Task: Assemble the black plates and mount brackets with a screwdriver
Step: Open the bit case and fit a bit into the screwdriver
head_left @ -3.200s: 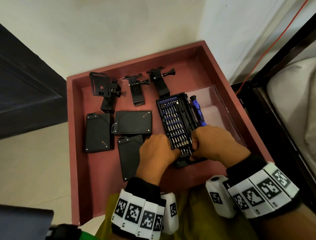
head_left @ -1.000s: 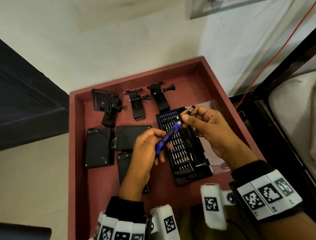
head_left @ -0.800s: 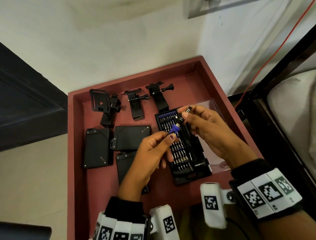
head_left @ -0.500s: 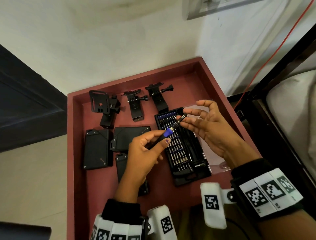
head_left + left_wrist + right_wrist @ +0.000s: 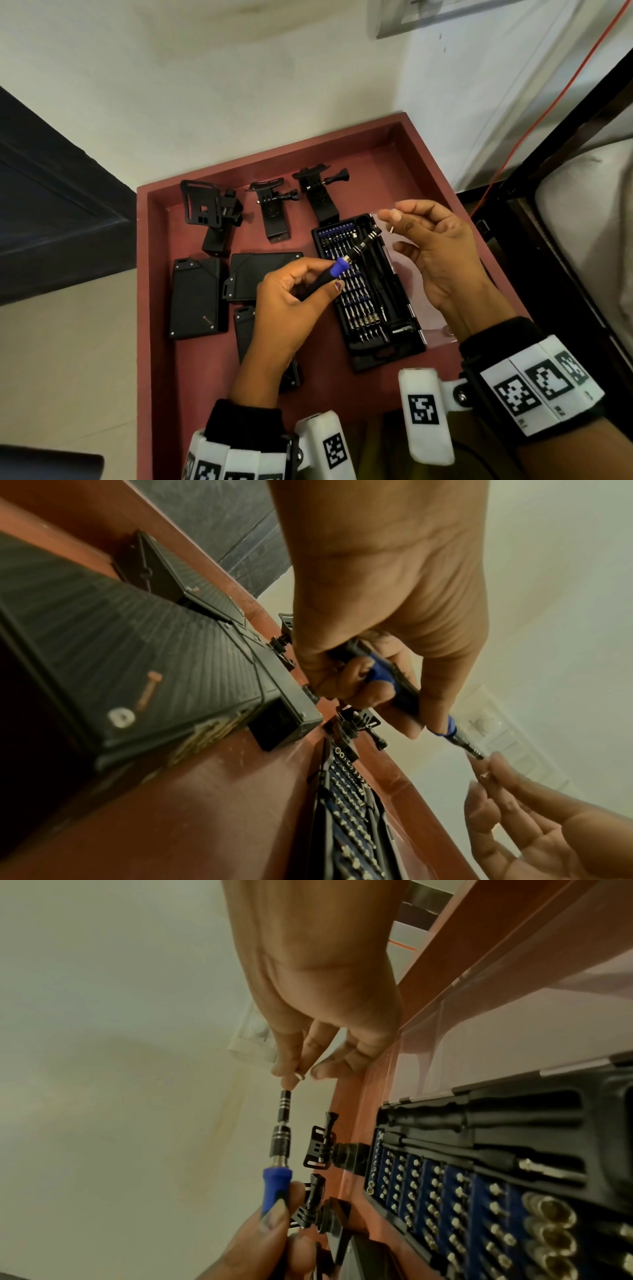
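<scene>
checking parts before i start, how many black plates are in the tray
3: one black plate at the tray's left, one beside it toward the bit case, one partly hidden under the left hand. More may be hidden.

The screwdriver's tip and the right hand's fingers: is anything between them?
Only a small metal bit, pinched in the right hand, near the screwdriver; clearest in the right wrist view.

Tray (image 5: 157,308): holds all parts.
Brackets (image 5: 270,212): far row.
Plates (image 5: 197,298): near-left, before brackets.
Bit case (image 5: 376,308): right of plates.
Screwdriver (image 5: 356,251): above bit case.
</scene>
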Demonstrator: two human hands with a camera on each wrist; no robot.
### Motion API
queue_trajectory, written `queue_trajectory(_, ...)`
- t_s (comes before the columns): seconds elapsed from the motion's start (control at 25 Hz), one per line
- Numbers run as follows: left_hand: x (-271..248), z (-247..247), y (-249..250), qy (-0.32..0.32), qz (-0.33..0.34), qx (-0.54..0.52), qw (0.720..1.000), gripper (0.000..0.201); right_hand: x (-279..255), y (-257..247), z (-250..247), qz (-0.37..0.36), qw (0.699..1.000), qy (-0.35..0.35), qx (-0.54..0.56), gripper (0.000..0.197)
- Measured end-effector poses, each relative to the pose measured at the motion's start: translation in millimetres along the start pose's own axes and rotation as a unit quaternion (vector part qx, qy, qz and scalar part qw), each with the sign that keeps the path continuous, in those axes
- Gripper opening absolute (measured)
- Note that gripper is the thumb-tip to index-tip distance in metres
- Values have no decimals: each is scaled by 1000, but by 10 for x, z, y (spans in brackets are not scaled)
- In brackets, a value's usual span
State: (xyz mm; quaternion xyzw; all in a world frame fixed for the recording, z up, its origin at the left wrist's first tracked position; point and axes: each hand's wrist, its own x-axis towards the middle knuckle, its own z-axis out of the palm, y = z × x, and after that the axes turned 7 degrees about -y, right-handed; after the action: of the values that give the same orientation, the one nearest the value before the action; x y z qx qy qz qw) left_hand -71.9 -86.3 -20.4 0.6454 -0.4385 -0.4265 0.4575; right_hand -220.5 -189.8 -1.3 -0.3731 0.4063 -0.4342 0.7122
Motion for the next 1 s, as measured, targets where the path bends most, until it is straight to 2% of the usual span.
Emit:
queue_trajectory(0.08, 2, -6, -21, 0, 3, 0, 1000, 30, -2, 11, 7, 5, 1000, -12, 17, 14)
queue_trajectory(0.2, 0, -17, -23, 2, 6, 2, 1000, 29, 8, 24, 11, 6, 999, -17, 39, 15)
queue_trajectory(0.36, -5, -24, -31, 1, 12, -16, 1000, 28, 17, 30, 15, 8, 999, -20, 46, 7)
queue_trajectory(0.52, 0, -28, -45, 1, 17, -20, 1000, 29, 10, 24, 26, 4, 999, -27, 34, 8)
queue_trajectory(0.68, -1, -30, -48, 2, 18, -26, 999, 29, 11, 21, 12, 6, 999, -42, 7, 17)
queue_trajectory(0.84, 10, -23, -70, 9, 14, -28, 999, 28, 13, 46, 14, 16, 998, -54, -32, 16)
queue_trajectory(1.0, 8, -34, -99, 13, 22, -24, 999, 25, 23, 35, -32, 71, 995, -64, -34, 12)
